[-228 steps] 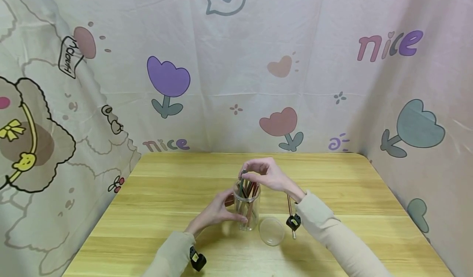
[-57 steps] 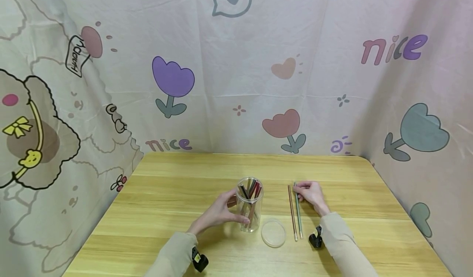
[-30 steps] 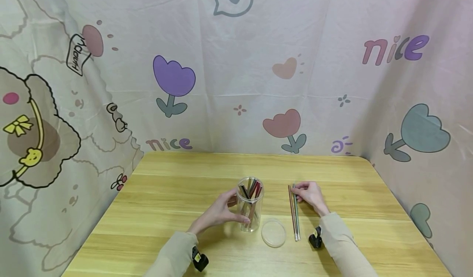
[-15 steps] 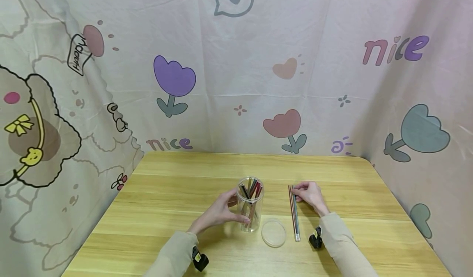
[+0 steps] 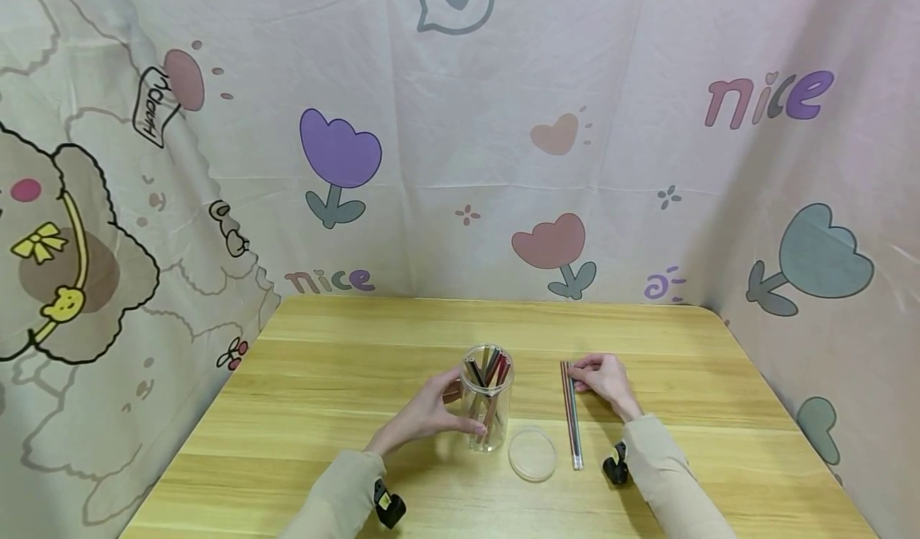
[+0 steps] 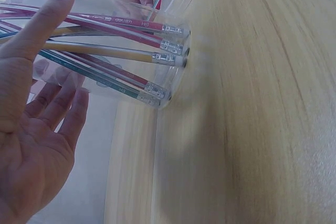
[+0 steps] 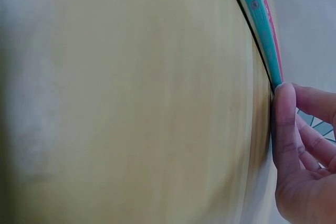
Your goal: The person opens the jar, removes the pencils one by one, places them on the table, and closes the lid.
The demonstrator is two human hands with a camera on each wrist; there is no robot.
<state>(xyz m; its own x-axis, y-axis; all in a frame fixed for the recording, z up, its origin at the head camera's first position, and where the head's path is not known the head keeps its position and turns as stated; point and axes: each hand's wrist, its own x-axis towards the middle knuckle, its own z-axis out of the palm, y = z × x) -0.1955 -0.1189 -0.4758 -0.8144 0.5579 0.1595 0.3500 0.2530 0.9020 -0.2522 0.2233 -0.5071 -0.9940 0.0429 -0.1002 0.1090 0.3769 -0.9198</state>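
Green pencil [image 7: 261, 20] and red pencil [image 5: 569, 415] lie side by side on the table [image 5: 359, 339], between jar [image 5: 505, 407] and the table's right edge. The right hand [image 5: 602, 378], nearly closed, pinches the green one's far end; gentle, level nudges should keep both parallel. The left hand [image 5: 430, 407] curls widely round the jar, best kept steady.

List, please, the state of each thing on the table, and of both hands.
Jar: upright, uncovered
Pencils in jar: leaning, eraser ends down
Lid: off, lying flat
Red pencil: lying flat
Green pencil: flat, close beside red one
Left hand: gripping the jar
Right hand: pinching green pencil
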